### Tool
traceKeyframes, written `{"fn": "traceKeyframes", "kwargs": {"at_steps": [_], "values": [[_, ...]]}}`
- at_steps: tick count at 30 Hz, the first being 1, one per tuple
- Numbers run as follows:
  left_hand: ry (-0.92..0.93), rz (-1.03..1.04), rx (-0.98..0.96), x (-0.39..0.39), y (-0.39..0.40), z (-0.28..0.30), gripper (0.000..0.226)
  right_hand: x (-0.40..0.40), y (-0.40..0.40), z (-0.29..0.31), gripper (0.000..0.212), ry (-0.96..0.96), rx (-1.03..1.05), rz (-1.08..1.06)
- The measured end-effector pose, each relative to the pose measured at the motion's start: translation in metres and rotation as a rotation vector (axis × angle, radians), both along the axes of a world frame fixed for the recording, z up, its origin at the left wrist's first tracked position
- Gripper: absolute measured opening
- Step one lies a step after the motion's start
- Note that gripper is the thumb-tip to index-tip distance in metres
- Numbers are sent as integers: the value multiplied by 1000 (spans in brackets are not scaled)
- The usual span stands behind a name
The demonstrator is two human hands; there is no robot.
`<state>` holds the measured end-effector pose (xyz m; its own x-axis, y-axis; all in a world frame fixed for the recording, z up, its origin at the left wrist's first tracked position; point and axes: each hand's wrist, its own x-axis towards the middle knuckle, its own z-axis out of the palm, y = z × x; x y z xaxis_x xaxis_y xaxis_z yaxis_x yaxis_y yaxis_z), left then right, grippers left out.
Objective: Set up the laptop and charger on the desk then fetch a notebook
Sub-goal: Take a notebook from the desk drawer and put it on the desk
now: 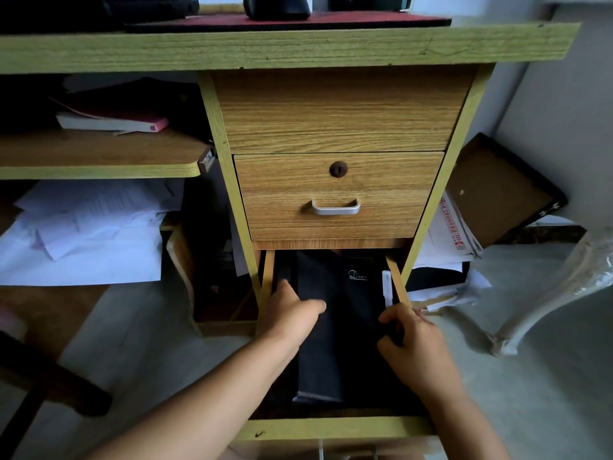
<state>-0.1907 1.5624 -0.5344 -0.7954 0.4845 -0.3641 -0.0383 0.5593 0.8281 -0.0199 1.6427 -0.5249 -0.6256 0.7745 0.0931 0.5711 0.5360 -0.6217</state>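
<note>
Hands (292,313) gripping notebook (335,327), open drawer (338,428)

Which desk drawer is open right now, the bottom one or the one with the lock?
The bottom drawer, pulled out, dark notebook showing inside. The locked drawer sits flush.

A home study corner, by the look of it. There's a wood-grain desk (285,48) with drawers (338,197), loose papers (89,234) stacked beneath, books (112,122) on a shelf
</note>
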Motion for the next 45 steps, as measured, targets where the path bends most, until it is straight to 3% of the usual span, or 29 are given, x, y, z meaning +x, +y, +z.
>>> {"fn": "traceKeyframes", "kwargs": {"at_steps": [2,8,16,28,32,35,38,45], "values": [[-41,-18,-1,3,1,5,61,1,-2,1,26,18,-12,-14],[-124,-147,39,10,-15,2,92,2,-3,1,25,48,-8,-28],[-111,-98,124,11,-24,28,92,12,-6,13,28,194,69,-100],[-235,-49,208,11,-59,54,101,4,-21,42,23,75,-32,-95],[-293,1,194,14,-69,91,93,7,-41,86,22,-34,-134,-110],[-357,-34,148,23,-80,132,69,12,-52,128,22,-70,-164,-99],[-404,-54,123,35,-93,179,59,20,-58,178,22,-96,-163,-93],[-440,-62,72,64,-119,308,67,57,-80,313,20,-119,-204,-87]]}}
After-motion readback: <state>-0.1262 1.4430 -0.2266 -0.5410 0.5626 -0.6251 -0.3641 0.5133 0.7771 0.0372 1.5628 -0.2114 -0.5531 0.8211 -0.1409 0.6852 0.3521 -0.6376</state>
